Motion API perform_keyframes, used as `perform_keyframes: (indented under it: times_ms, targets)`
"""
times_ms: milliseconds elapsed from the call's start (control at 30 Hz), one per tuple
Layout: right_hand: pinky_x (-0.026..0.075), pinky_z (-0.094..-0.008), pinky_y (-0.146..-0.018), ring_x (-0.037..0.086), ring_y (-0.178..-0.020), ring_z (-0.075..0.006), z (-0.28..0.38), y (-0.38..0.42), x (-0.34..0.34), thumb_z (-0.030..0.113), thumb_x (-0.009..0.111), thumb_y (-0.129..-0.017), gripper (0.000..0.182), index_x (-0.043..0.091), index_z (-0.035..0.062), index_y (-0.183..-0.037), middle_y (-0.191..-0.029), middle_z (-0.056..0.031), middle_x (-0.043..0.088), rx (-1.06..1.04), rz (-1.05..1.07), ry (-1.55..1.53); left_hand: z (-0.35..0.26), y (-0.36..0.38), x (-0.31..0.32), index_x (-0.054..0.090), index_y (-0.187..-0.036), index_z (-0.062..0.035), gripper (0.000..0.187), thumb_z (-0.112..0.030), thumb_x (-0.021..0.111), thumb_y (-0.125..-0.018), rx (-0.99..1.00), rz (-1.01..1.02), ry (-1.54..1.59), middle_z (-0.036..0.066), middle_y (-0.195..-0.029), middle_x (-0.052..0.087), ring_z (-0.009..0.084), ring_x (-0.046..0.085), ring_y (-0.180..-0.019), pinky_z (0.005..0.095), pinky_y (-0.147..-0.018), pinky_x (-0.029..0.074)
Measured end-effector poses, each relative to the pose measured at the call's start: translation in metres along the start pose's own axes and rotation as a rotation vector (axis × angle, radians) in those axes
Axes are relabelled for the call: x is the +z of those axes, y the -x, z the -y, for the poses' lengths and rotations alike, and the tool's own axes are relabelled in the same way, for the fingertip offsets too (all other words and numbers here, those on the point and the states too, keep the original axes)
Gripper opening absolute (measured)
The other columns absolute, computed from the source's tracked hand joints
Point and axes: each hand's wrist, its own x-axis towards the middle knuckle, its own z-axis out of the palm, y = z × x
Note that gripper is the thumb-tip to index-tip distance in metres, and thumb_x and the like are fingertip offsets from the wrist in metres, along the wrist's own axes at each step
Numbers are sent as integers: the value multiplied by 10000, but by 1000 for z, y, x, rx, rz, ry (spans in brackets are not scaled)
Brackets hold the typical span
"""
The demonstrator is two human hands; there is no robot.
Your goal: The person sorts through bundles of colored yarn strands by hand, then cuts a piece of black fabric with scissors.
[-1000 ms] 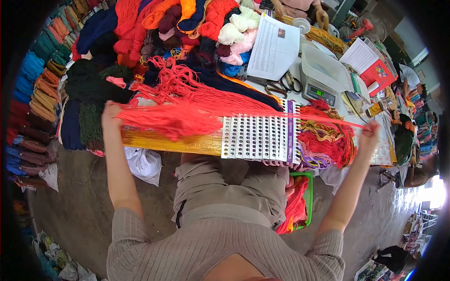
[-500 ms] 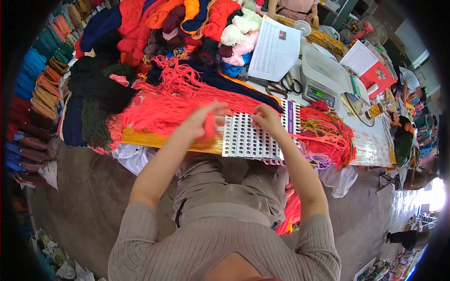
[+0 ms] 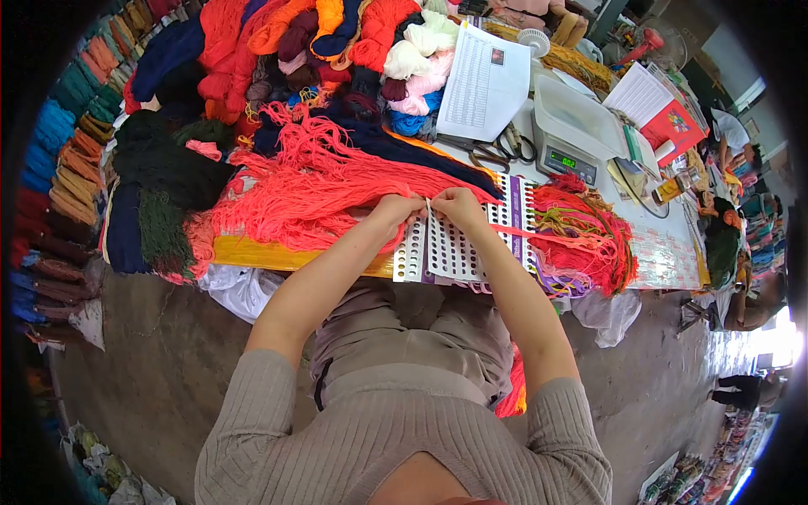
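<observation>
My hands meet at the top end of a stack of white cards punched with rows of round holes (image 3: 450, 252). The fingers of my left hand (image 3: 399, 209) are pinched together with coral yarn (image 3: 320, 189) at them; the exact hold is partly hidden. My right hand (image 3: 459, 209) pinches the upper end of one white card, its fingertips touching or nearly touching the left ones. A purple strip shows between this card and the one left of it. The coral yarn spreads in long loose strands over the table's left half, running under my left forearm.
Skeins of many colours (image 3: 370, 42) pile up at the back. Scissors (image 3: 515, 143), a printed sheet (image 3: 484, 84) and a digital scale (image 3: 568, 160) with a clear tub lie beyond the cards. Tangled red and green yarn (image 3: 585, 231) sits right. Other people are in the background.
My left hand, blurred and apart before, has moved right to meet my right hand at the cards. My right hand has shifted slightly left. One card now stands apart from its neighbour.
</observation>
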Motion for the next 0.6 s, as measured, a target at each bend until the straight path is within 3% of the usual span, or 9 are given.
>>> perform_keyframes:
  times_ms: [100, 167, 267, 333, 467, 567, 600]
  targets:
    - [411, -207, -492, 529, -540, -80, 7, -1, -8, 166, 620, -805, 145, 610, 27, -766, -652, -30, 605, 33, 139, -97, -2, -1, 7, 575, -723, -66, 144, -104, 527, -854, 0, -20, -30, 18, -629, 582, 72, 397, -414, 223, -394, 307]
    - [410, -203, -487, 526, -533, -80, 8, 1, -10, 183, 632, -809, 160, 593, 31, -777, -656, -30, 605, 32, 120, -143, 1, -3, 5, 574, -713, -65, 150, -103, 528, -850, -6, -37, -35, 22, -626, 583, 74, 400, -413, 224, -395, 311]
    - [417, -204, -480, 534, -532, -80, 1, 7, -7, 189, 668, -808, 196, 553, 30, -802, -664, -31, 603, -37, 74, -114, 3, -4, -12, 599, -749, -47, 152, -141, 544, -856, 203, 56, -317, 6, -643, 577, 60, 473, -499, 210, -413, 348]
    - [424, -210, -486, 544, -541, -80, -3, 6, -7, 153, 663, -808, 161, 569, 24, -792, -659, -28, 604, -52, 88, -74, -6, -2, -32, 612, -805, -38, 152, -173, 569, -860, 80, 1, -67, 2, -659, 567, 55, 483, -527, 204, -419, 362]
    - [442, -235, -490, 561, -522, -90, -4, 6, -6, 157, 641, -804, 150, 594, 21, -758, -627, -32, 607, -77, 72, -35, -61, 40, -69, 545, -970, 7, 146, -115, 552, -889, 30, 504, 710, 6, -812, 549, 9, 358, -490, 112, -350, 273]
    - [413, -214, -476, 536, -522, -77, -5, 5, -7, 152, 654, -806, 152, 612, 7, -789, -615, -31, 586, -73, 96, -134, -64, 45, -55, 543, -1017, -1, 150, -77, 533, -888, 93, 437, 758, -28, -685, 456, -8, 335, -473, 109, -340, 248]
    - [397, -199, -483, 507, -527, -61, -2, 6, -10, 157, 644, -827, 147, 617, 16, -798, -632, -12, 583, -51, 129, -213, -57, 39, -48, 547, -1027, -27, 148, -94, 502, -903, 66, 407, 596, -30, -659, 474, 5, 321, -442, 132, -359, 252]
